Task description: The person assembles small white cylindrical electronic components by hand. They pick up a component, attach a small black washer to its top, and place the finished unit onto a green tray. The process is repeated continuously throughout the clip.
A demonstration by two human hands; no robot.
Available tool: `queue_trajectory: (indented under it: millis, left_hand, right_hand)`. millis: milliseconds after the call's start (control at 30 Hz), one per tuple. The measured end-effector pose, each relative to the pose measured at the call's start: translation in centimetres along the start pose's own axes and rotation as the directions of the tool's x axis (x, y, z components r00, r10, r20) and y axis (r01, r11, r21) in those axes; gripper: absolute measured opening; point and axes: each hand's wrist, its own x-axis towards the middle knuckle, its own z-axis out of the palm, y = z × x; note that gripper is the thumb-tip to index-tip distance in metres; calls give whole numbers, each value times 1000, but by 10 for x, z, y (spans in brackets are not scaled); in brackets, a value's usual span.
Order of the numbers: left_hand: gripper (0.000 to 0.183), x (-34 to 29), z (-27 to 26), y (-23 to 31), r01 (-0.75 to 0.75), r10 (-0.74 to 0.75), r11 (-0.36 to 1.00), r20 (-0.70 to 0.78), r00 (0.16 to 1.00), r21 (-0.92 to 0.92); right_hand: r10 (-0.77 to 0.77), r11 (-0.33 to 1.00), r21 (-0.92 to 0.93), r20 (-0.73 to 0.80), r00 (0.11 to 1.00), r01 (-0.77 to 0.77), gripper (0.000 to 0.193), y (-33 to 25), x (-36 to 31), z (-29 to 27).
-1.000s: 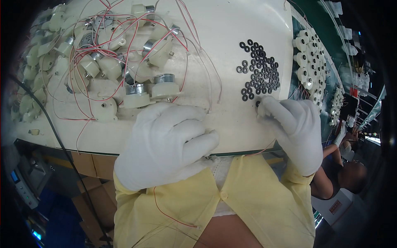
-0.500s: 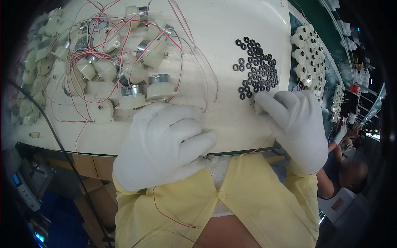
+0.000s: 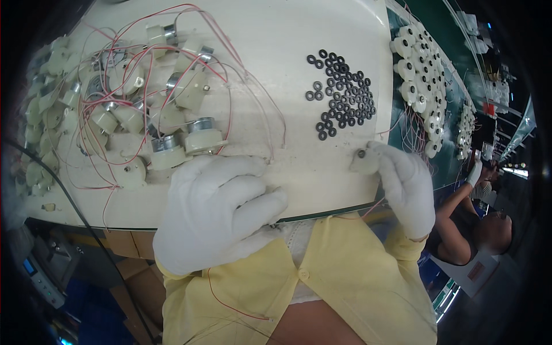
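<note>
Both my hands wear white gloves. My right hand (image 3: 407, 181), by the front right of the table, closes its fingers on a small cream plastic gear motor (image 3: 363, 163) with a black ring on top. A red wire trails below that hand. My left hand (image 3: 221, 210) is curled at the table's front edge, thumb and fingers nearly together; what they hold, if anything, is hidden. Beyond it lie several gear motors (image 3: 202, 138) with silver cans and tangled red and white wires. A cluster of loose black rings (image 3: 352, 98) lies ahead of my right hand.
On a green surface (image 3: 397, 129) at the right stand rows of cream gear motors (image 3: 422, 69) with black rings. A black cable (image 3: 75, 187) crosses the table's left corner. Cardboard boxes (image 3: 141, 282) stand below. Another person (image 3: 460, 230) works at the far right.
My right hand has drawn back from the black rings, and the gear motor with its ring now shows in its fingers. My left hand stays curled at the table edge. The view has shifted slightly.
</note>
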Motion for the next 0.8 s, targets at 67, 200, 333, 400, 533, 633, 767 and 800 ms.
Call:
queue_trajectory:
  millis: [67, 200, 333, 400, 533, 633, 767, 800]
  left_hand:
    - [46, 1, 1, 0, -5, 5, 1000, -14, 1000, 13]
    - [45, 1, 0, 1, -10, 11, 1000, -48, 999, 30]
    - [42, 1, 5, 0, -40, 41, 999, -84, 996, 19]
    - [42, 3, 5, -1, -50, 52, 998, -89, 995, 25]
    - [44, 3, 2, 1, -62, 67, 996, -88, 994, 57]
    - [47, 4, 0, 4, -66, 70, 996, -59, 996, 66]
    - [48, 5, 1, 4, -47, 50, 998, -68, 996, 45]
    - [48, 5, 1, 3, -44, 47, 998, -66, 997, 42]
  right_hand:
    - [85, 993, -88, -11, 996, -85, 22, 7, -2, -5]
    - [208, 972, -89, -84, 974, -216, 27, 13, -11, -14]
    - [42, 999, -7, -137, 990, -43, 56, -4, 0, -8]
    - [-65, 986, -162, -116, 991, 46, 54, -14, 11, 5]
    - [-34, 994, -107, -72, 997, 26, 51, -8, -2, 6]
    - [-24, 999, 26, -173, 985, 29, 47, 10, -18, -6]
    - [266, 946, 287, -426, 864, -150, 44, 34, -38, -14]
    - [341, 937, 239, -475, 811, -254, 43, 39, -39, -16]
